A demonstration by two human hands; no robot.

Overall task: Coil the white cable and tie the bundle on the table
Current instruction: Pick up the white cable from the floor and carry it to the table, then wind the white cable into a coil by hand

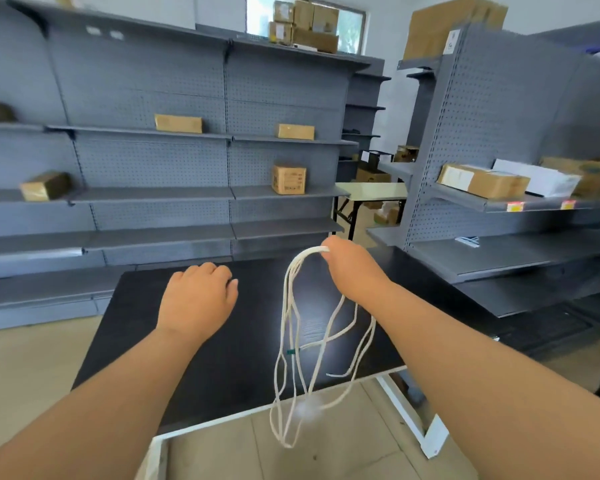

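Note:
My right hand (352, 268) grips the top of the white cable (286, 327) above the black table (222, 358). The cable hangs from it in several long loose loops that reach down past the table's near edge. A small green tie (290, 351) sits on one strand about halfway down, and a loose cable end sticks out to the right near the table edge. My left hand (198, 299) hovers over the table's left part, knuckles up, fingers loosely curled, with nothing in it.
Grey pegboard shelving (160, 168) with a few cardboard boxes (289, 179) stands behind the table, and more shelves (499, 202) stand to the right. The table's white frame leg (407, 414) runs down at the front right. Beige floor lies below.

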